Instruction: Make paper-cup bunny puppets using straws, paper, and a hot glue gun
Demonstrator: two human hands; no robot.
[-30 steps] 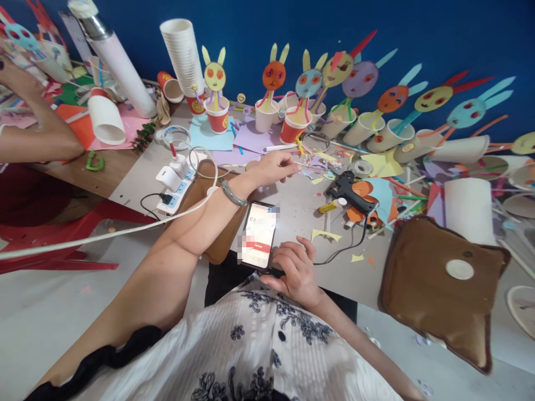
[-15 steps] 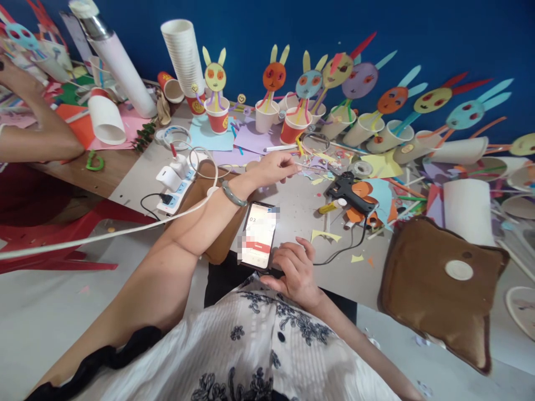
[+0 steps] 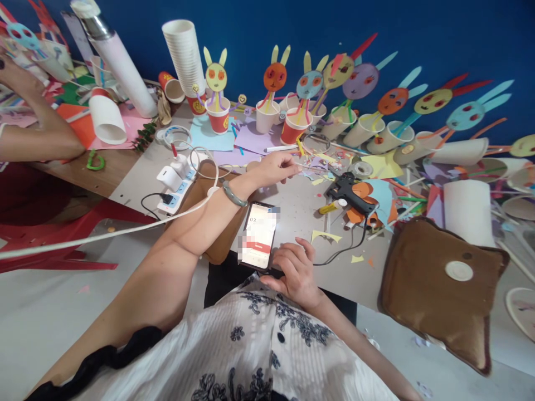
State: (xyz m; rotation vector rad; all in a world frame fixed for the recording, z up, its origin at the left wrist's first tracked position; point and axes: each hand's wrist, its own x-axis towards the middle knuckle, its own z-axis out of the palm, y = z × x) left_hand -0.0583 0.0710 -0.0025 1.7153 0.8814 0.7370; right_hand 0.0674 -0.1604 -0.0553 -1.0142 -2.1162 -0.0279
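Observation:
My left hand (image 3: pixel 278 170) reaches over the table, thumb and fingertips pinched on a thin pale stick (image 3: pixel 307 167). The stick points toward the nozzle of a black glue gun (image 3: pixel 350 194); whether they touch I cannot tell. My right hand (image 3: pixel 297 270) is at the table's front edge, palm side down, fingers loosely bent and apart, holding nothing. Just left of it lies a phone (image 3: pixel 259 236) with a lit screen; its top is below my left wrist. A yellow glue tube (image 3: pixel 332 206) lies beside the glue gun.
Paper rabbits in cups (image 3: pixel 219 117) line the wall. A white cable (image 3: pixel 125 233) runs from the power strip (image 3: pixel 178 192) over my left forearm. A brown cushion-like pouch (image 3: pixel 438 289) lies at right. Another person's arm (image 3: pixel 37 122) rests at far left.

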